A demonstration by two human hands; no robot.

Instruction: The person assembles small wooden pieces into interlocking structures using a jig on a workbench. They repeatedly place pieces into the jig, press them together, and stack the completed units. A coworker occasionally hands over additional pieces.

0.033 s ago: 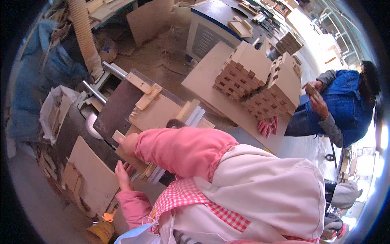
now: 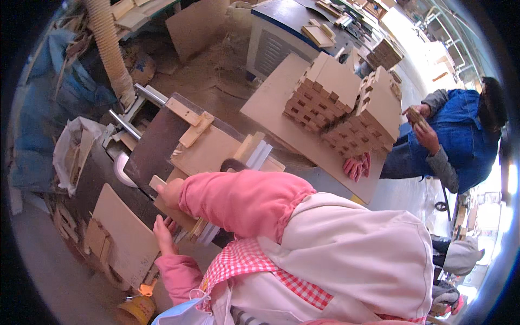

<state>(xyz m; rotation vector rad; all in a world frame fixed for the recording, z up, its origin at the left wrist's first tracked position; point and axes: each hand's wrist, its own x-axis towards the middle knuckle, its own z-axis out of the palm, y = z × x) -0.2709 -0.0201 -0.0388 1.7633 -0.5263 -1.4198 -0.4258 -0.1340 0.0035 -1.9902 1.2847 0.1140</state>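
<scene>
My right hand (image 2: 171, 193) is closed around a pale wooden strip (image 2: 157, 183), on top of a flat wooden board (image 2: 187, 221) on the sliding table (image 2: 157, 142) of a saw. Just nearer to me, my left hand (image 2: 164, 236) is raised beside the board's near edge with its fingers stretched; its palm side is partly hidden. A rounded guard, probably the blade's, shows as a white disc (image 2: 125, 170) left of the sliding table. A larger board (image 2: 208, 153) lies beyond my right forearm, against a wooden stop block (image 2: 197, 129).
Stacks of notched boards (image 2: 323, 86) stand on a panel (image 2: 271, 92) with pink gloves (image 2: 356, 167). A person in blue (image 2: 457, 138) at the right holds a small wooden piece (image 2: 416, 118). A tilted panel (image 2: 120, 233) and yellow bucket (image 2: 136, 310) are at lower left.
The view has shifted very slightly. Both hands and the boards keep their places.
</scene>
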